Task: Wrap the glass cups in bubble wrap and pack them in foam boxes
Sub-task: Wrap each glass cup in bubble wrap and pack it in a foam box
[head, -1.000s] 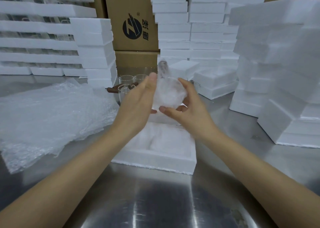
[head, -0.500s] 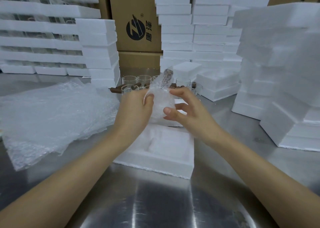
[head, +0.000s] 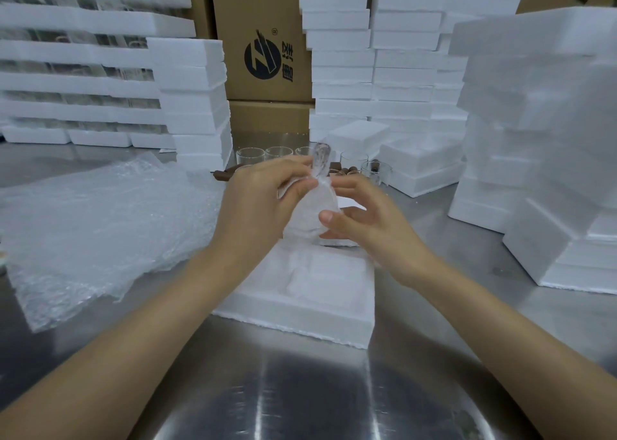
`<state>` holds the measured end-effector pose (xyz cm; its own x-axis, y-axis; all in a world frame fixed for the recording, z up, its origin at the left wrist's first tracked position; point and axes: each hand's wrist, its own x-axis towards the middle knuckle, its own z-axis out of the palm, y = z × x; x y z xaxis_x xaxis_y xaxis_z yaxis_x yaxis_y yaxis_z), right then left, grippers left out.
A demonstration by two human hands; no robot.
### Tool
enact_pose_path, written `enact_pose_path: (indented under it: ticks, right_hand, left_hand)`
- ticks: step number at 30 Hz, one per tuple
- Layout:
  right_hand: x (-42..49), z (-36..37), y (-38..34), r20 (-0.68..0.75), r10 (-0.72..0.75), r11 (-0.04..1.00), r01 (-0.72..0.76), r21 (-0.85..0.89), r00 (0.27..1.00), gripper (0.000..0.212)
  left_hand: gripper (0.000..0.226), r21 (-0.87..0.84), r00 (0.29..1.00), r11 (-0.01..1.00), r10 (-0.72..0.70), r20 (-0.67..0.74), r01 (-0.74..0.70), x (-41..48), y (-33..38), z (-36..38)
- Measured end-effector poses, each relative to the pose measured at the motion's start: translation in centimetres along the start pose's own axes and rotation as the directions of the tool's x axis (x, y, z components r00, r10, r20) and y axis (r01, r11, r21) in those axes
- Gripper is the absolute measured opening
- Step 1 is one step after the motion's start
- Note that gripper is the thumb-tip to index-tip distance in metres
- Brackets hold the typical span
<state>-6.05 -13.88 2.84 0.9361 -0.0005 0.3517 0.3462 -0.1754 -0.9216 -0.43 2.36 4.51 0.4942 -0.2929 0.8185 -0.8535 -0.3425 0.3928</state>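
Left hand [head: 257, 202] in pinch on wrapped cup [head: 309, 217], right hand [head: 370, 221] loosely around it

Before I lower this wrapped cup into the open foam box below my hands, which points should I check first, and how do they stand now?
1. Left hand pinches the twisted top of the clear bubble-wrap bundle: ok.
2. Right hand holds the bundle's side: ok.
3. Cup covered all around: cannot tell, back hidden.
4. White foam box lies open below the hands: ok.
5. Box cavity free: cannot tell, white on white.
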Motion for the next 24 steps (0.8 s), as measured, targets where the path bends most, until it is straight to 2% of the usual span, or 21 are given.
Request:
enact_pose_path:
  ticks: [4, 6, 8, 11, 14, 16, 20, 24]
  right_hand:
    - [-0.2, -0.1, -0.3, 0.054, 0.02, 0.997, -0.024, 0.068, 0.998, 0.033]
    - [-0.2, -0.2, -0.4, 0.053, 0.007, 0.999, -0.009, 0.033, 0.999, 0.035]
    - [-0.2, -0.1, -0.4, 0.05, -0.026, 0.999, 0.027, -0.029, 0.998, 0.037]
    - [-0.3, -0.1, -0.5, 0.064, -0.076, 0.993, 0.081, -0.087, 0.995, 0.042]
    - [-0.4, 0.0, -0.7, 0.068, -0.123, 0.987, 0.129, -0.098, 0.99, 0.046]
    - [-0.3, 0.0, -1.0, 0.052, -0.188, 0.971, 0.194, -0.142, 0.981, 0.041]
    - [0.0, 0.1, -1.0, -0.011, -0.226, 0.952, 0.218, -0.215, 0.974, 0.013]
    - [0.3, 0.5, 0.2, -0.008, -0.314, 0.819, 0.267, -0.507, 0.949, 0.007]
  left_hand:
    - [0.014, 0.124, 0.978, 0.97, 0.206, 0.042, -0.21, 0.1, -0.5, -0.4]
    - [0.013, 0.148, 0.974, 0.962, 0.223, 0.042, -0.227, 0.0, -0.4, -0.2]
    - [0.01, 0.081, 0.992, 0.988, 0.126, 0.029, -0.128, 0.1, 0.0, -0.2]
    - [0.016, 0.0, 0.996, 0.998, -0.069, 0.048, 0.069, 0.1, 0.4, 0.0]
    - [0.021, 0.023, 0.968, 0.975, -0.221, 0.116, 0.22, -0.3, 0.5, 0.5]
    - [0.026, 0.059, 0.936, 0.954, -0.301, 0.183, 0.295, -0.5, 0.5, 0.8]
    - [0.031, 0.134, 0.95, 0.964, -0.252, 0.186, 0.23, -0.3, 0.6, 0.9]
    - [0.035, 0.247, 0.957, 0.95, -0.238, 0.167, 0.193, -0.8, 0.9, 1.3]
